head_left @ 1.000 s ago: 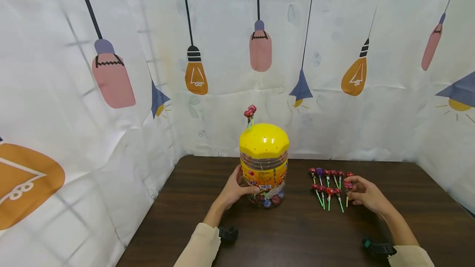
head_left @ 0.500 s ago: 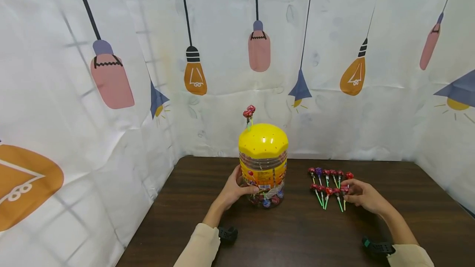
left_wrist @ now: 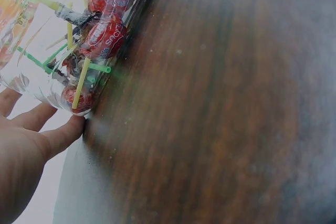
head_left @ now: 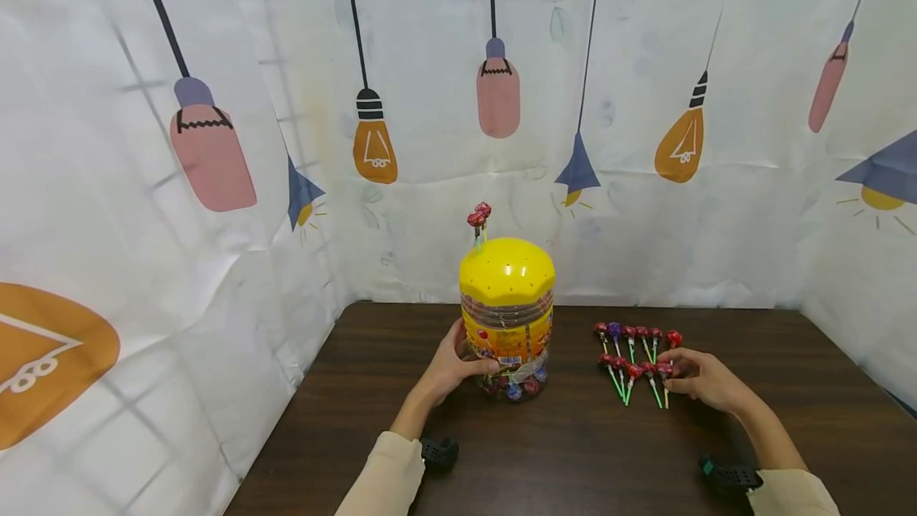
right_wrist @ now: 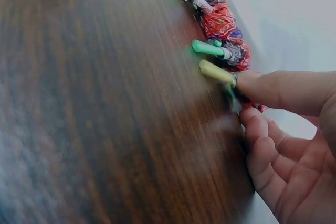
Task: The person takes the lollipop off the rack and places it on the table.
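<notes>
A clear plastic jar (head_left: pixel 519 329) with a bright yellow lid (head_left: pixel 507 269) stands upright on the table, wrapped lollipops inside it. Two red lollipops (head_left: pixel 478 217) stick up from the lid's left side. My left hand (head_left: pixel 446 369) grips the jar low on its left, thumb across the front; the left wrist view shows fingertips against its base. My right hand (head_left: pixel 709 382) pinches a red lollipop (head_left: pixel 665 371) at the right end of the nearer row, its yellow stick (right_wrist: pixel 215 72) lying toward me. Its wrapper is partly hidden behind my fingers in the right wrist view.
Behind the nearer row lies a second row of lollipops, mostly red with one purple lollipop (head_left: pixel 614 329). The dark wooden table (head_left: pixel 559 460) ends at a white curtain (head_left: pixel 430 245) printed with hanging lamps.
My right hand has shifted the pinched lollipop slightly left and toward me, closer to its neighbour in the nearer row. The left hand and the jar have stayed put.
</notes>
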Tool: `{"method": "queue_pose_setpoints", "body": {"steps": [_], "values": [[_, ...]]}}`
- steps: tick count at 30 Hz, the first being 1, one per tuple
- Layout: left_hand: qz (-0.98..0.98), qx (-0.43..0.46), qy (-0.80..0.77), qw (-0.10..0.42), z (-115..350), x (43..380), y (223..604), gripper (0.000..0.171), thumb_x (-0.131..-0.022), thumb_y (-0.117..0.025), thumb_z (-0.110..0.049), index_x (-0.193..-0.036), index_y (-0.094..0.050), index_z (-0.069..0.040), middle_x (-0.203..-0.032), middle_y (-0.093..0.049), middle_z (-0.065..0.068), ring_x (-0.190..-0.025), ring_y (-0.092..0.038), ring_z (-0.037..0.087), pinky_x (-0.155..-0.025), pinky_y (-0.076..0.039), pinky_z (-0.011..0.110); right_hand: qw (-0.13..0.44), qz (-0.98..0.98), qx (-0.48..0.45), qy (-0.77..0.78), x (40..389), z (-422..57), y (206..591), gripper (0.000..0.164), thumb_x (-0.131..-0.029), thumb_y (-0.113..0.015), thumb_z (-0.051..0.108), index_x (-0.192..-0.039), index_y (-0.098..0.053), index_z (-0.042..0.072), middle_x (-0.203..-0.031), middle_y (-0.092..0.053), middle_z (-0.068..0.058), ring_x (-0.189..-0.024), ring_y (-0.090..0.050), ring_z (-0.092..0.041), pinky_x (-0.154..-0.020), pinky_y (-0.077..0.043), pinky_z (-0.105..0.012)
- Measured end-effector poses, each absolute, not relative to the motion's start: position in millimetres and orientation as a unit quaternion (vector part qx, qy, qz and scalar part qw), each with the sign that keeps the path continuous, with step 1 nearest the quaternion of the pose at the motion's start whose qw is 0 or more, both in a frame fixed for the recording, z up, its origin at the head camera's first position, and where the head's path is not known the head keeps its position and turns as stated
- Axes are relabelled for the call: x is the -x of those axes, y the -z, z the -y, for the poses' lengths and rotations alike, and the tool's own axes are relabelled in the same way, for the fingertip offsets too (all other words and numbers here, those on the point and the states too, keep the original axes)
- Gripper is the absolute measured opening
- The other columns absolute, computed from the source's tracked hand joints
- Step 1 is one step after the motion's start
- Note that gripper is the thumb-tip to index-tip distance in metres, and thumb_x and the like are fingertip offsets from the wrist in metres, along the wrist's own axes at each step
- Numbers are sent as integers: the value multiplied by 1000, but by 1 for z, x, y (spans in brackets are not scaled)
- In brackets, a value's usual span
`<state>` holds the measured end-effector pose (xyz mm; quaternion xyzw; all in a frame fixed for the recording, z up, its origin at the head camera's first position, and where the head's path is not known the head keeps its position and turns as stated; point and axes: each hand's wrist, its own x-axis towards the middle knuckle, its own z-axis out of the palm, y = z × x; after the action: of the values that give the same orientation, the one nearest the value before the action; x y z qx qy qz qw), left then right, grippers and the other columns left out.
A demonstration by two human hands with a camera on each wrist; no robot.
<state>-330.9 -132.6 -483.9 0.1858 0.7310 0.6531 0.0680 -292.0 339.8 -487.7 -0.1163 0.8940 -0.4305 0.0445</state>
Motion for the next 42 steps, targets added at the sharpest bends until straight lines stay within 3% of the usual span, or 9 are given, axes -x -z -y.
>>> {"method": "queue_pose_setpoints", "body": {"steps": [7, 15, 19, 24, 33, 37, 42], "values": [[-732, -184, -653, 63, 134, 330, 482, 92, -88, -83, -27, -160, -27, -23, -160, -42, 6, -147, -43, 36, -116, -42, 59, 53, -895, 112, 429, 293, -339, 482, 48, -93, -73, 13, -135, -56, -6, -100, -59, -12, -70, -50, -12, -57, -48, -29], [-731, -185, -654, 61, 135, 328, 480, 93, -87, -84, -28, -160, -27, -23, -160, -42, 6, -147, -43, 35, -116, -42, 58, 58, -892, 105, 436, 290, -343, 471, 50, -97, -71, 18, -139, -54, -3, -113, -60, -19, -78, -56, -15, -62, -51, -31], [-732, -189, -651, 61, 135, 329, 480, 94, -87, -84, -29, -161, -26, -24, -160, -41, 5, -146, -43, 35, -115, -43, 57, 13, -896, 113, 429, 286, -342, 459, 46, -98, -70, 16, -137, -55, -4, -112, -61, -19, -77, -58, -13, -60, -51, -30], [-733, -197, -648, 60, 134, 329, 481, 95, -87, -84, -29, -162, -24, -24, -162, -39, 6, -146, -42, 36, -115, -44, 57, -62, -892, 132, 428, 277, -331, 437, 40, -101, -66, 20, -136, -57, 1, -107, -63, -8, -80, -64, -16, -64, -55, -31], [-733, -197, -648, 65, 132, 328, 481, 95, -88, -83, -27, -162, -23, -23, -161, -40, 6, -145, -44, 35, -114, -45, 56, -174, -821, 195, 508, 262, -261, 399, 27, -102, -62, 9, -128, -62, 5, -101, -66, 10, -88, -64, -6, -72, -55, -21], [-734, -197, -647, 63, 132, 328, 482, 96, -87, -83, -28, -162, -24, -23, -162, -40, 6, -146, -43, 36, -114, -45, 57, -194, -787, 225, 541, 265, -220, 383, 25, -101, -63, 5, -126, -63, 3, -103, -66, 9, -90, -64, -8, -78, -55, -18], [-734, -194, -648, 62, 133, 327, 482, 96, -87, -84, -28, -162, -24, -23, -162, -39, 6, -146, -42, 36, -115, -43, 58, -203, -768, 269, 545, 277, -176, 350, 26, -99, -66, 5, -124, -65, 5, -102, -67, -2, -89, -65, -12, -76, -56, -20]]}}
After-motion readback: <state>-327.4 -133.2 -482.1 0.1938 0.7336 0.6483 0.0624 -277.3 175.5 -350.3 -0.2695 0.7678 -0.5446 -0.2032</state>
